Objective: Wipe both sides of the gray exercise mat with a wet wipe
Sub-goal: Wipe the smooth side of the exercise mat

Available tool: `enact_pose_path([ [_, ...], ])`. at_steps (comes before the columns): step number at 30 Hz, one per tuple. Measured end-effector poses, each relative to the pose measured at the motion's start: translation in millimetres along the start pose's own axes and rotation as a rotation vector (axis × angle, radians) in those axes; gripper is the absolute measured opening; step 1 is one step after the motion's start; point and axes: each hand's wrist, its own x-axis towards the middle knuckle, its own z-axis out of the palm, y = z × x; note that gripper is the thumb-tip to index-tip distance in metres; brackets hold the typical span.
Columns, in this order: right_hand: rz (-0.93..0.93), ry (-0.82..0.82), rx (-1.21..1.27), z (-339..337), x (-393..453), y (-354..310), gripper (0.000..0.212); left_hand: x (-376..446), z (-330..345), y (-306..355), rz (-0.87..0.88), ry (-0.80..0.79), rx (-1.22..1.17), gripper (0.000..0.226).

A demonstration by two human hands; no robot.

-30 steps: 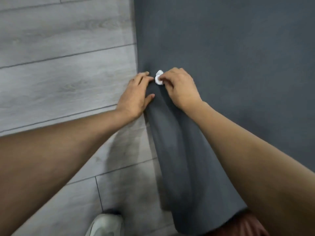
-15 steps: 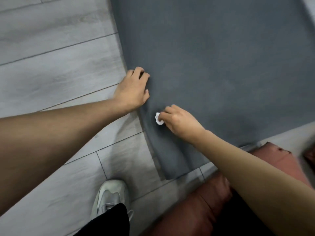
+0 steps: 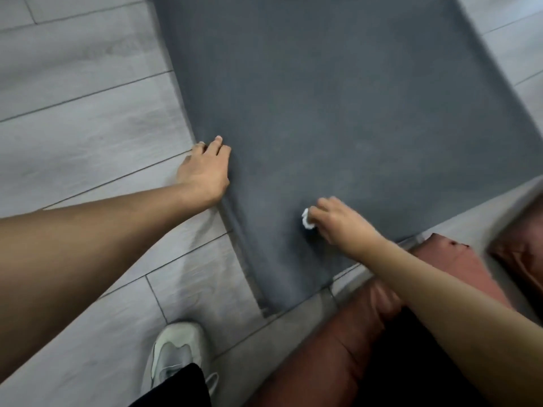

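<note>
The gray exercise mat (image 3: 338, 98) lies on the gray plank floor and fills the upper middle and right of the head view. Its near left corner reaches down toward my shoe. My left hand (image 3: 205, 171) sits on the mat's left edge, fingers curled over the rim where it meets the floor. My right hand (image 3: 335, 223) grips a small crumpled white wet wipe (image 3: 307, 221) and presses it on the mat near the front edge.
A white sneaker (image 3: 176, 356) and a dark trouser leg stand on the floor at the bottom. A reddish-brown cushioned seat (image 3: 352, 342) sits at the bottom right, close to the mat's front edge. Gray floor planks (image 3: 73, 113) extend to the left.
My right hand has carried the wipe along the mat from its left edge toward me and to the right. My left hand stays on the mat's left edge. The view has pulled back.
</note>
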Motion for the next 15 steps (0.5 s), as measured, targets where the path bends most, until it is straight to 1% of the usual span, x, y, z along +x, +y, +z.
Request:
enact_pose_path([
  [2, 0.456, 0.145, -0.007, -13.4, 4.7, 59.8, 0.018, -5.3, 0.9, 5.0, 0.007, 0.051, 0.074, 0.059],
  [3, 0.658, 0.188, 0.034, -16.7, 6.3, 75.8, 0.019, -7.1, 1.6, 6.6, 0.02, 0.072, 0.113, 0.062],
  [4, 0.792, 0.217, 0.077, -13.6, 10.1, 76.6, 0.021, -7.8, 2.4, 7.0, 0.032, 0.085, 0.139, 0.063],
  [5, 0.854, 0.236, 0.126, -10.6, 16.2, 60.3, 0.022, -7.1, 3.1, 6.4, 0.039, 0.091, 0.15, 0.064],
  [6, 0.849, 0.267, 0.192, -6.4, 22.5, 34.7, 0.023, -6.0, 3.5, 5.7, 0.04, 0.091, 0.149, 0.064],
  [7, 0.797, 0.297, 0.284, -0.1, 26.7, 4.4, 0.023, -4.8, 4.1, 5.1, 0.035, 0.084, 0.145, 0.064],
  [8, 0.705, 0.31, 0.382, 8.6, 28.3, -26.9, 0.024, -3.7, 5.0, 5.3, 0.029, 0.073, 0.143, 0.064],
  [9, 0.592, 0.288, 0.439, 17.7, 26.0, -58.7, 0.024, -3.0, 5.9, 6.5, 0.023, 0.063, 0.142, 0.064],
  [11, 0.391, 0.185, 0.447, 31.6, 13.1, -114.4, 0.021, -3.3, 8.2, 9.8, 0.012, 0.058, 0.133, 0.063],
  [13, 0.243, 0.092, 0.444, 35.0, 3.3, -132.9, 0.02, -4.3, 10.9, 11.8, -0.008, 0.063, 0.119, 0.063],
  [14, 0.167, 0.064, 0.416, 33.6, 4.8, -123.3, 0.02, -4.6, 12.3, 11.6, -0.02, 0.07, 0.112, 0.063],
  [15, 0.1, 0.051, 0.337, 31.0, 9.9, -105.7, 0.02, -4.8, 13.0, 11.7, -0.026, 0.08, 0.107, 0.062],
])
